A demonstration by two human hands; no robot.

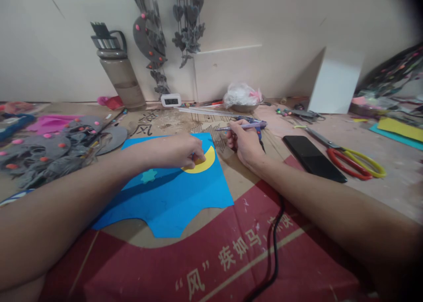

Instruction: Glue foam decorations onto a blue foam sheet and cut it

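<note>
A blue felt-like sheet (172,200) with scalloped cut-outs along its near edge lies on the cardboard in front of me. On its far right part lies a yellow crescent (207,164). My left hand (185,151) reaches over the sheet, its fingers bent and closed at the crescent's inner edge; the fingertips are partly hidden. A small green star-like shape (149,176) rests on the sheet beneath my left forearm. My right hand (243,141), just beyond the sheet's right edge, grips a purple pen (236,127) held almost level.
A blue glue gun (256,125) lies behind my right hand; a black cord (275,249) runs toward me. To the right are a black phone (312,157) and scissors (346,156). Grey felt pieces (49,148) crowd the left. A bottle (120,73) stands against the wall.
</note>
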